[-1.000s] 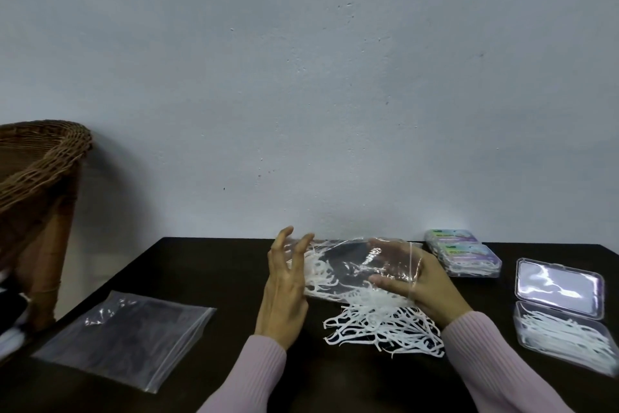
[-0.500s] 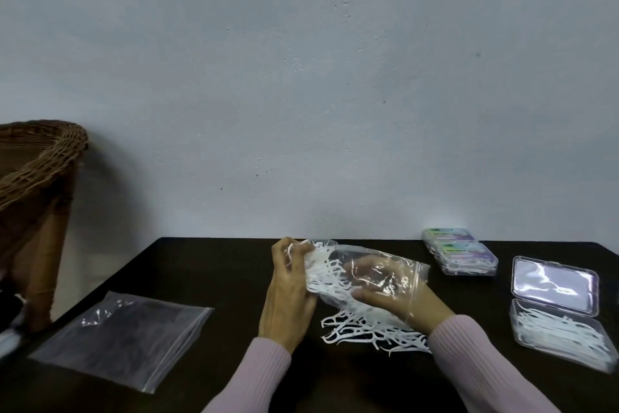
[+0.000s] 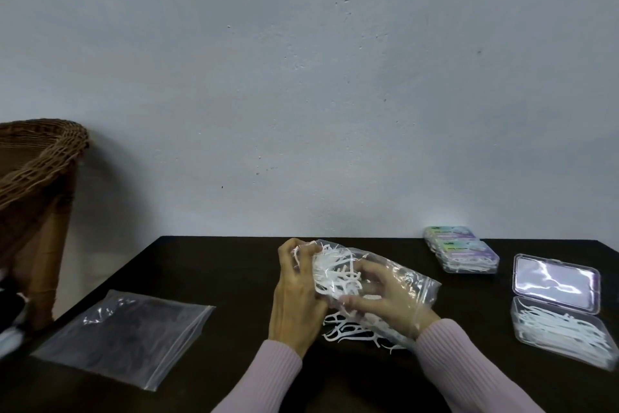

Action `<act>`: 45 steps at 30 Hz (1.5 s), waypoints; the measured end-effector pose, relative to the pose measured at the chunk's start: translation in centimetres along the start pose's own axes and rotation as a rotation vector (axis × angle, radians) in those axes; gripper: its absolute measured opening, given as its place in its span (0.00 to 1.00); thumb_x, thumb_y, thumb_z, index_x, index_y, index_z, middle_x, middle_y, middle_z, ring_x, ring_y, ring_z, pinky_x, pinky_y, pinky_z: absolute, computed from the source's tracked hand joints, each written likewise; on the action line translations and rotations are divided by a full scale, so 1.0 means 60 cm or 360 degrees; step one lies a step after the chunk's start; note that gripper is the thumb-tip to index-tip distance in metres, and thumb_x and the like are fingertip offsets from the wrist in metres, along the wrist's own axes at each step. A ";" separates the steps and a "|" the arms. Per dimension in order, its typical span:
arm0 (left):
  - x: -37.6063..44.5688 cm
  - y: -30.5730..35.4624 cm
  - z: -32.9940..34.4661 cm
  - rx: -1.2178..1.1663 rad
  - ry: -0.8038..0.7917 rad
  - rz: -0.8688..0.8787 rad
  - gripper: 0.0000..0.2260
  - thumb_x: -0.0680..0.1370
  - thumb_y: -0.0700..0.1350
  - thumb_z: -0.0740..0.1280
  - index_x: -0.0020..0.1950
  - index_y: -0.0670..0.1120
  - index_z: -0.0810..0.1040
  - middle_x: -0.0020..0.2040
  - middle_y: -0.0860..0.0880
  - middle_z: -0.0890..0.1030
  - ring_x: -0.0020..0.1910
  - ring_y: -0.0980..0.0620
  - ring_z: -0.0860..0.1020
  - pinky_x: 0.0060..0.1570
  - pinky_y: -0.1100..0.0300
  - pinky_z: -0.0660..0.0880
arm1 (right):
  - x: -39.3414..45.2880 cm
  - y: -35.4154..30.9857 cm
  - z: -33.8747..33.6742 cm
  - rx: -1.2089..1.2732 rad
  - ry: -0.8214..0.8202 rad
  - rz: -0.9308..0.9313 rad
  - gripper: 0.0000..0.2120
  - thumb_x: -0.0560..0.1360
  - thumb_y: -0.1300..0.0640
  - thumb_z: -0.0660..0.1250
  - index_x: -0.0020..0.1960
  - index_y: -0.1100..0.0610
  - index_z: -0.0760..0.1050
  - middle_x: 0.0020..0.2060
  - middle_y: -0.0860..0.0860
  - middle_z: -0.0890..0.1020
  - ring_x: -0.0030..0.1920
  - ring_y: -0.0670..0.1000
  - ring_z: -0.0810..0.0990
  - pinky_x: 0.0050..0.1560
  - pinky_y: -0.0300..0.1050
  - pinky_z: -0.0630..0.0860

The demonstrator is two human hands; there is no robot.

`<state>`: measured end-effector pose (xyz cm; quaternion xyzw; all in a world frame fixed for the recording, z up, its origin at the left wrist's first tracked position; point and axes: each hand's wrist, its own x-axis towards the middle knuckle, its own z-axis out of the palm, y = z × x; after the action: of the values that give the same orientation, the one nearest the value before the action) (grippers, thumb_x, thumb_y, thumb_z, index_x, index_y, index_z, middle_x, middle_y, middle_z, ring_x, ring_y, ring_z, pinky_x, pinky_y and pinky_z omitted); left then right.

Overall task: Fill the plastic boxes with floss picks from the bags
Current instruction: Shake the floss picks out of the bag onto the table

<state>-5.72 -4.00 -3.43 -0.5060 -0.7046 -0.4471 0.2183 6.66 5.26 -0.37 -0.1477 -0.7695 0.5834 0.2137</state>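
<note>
Right hand (image 3: 385,299) inside the bag (image 3: 412,282), gathering floss picks (image 3: 335,273).

Both arms wear long sleeves of a pale pink, slightly lilac knit. The fabric is ribbed, with fine ridges running lengthwise down each forearm, plainest on the right sleeve (image 3: 469,369). The left sleeve (image 3: 268,379) shows the same ribbing (a little softer in focus). Each sleeve fits close to the arm and ends at the wrist in a plain edge without a separate cuff, button or trim. The left hand (image 3: 294,299) and right hand (image 3: 388,302) are bare: no gloves, rings, watch or bracelet show. No print, logo or marking appears on the knit.
</note>
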 end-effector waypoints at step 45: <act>0.015 -0.044 -0.025 -0.0228 0.0470 -0.1189 0.24 0.72 0.50 0.73 0.61 0.43 0.67 0.63 0.46 0.61 0.47 0.52 0.68 0.46 0.59 0.68 | 0.003 0.036 -0.095 -0.0467 0.0331 0.0423 0.10 0.72 0.64 0.69 0.47 0.51 0.79 0.45 0.49 0.81 0.44 0.44 0.79 0.41 0.31 0.73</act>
<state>-8.68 -5.01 -3.06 -0.1596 -0.7681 -0.6114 0.1041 9.35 10.71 -1.12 -0.3367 -0.7937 0.4699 0.1894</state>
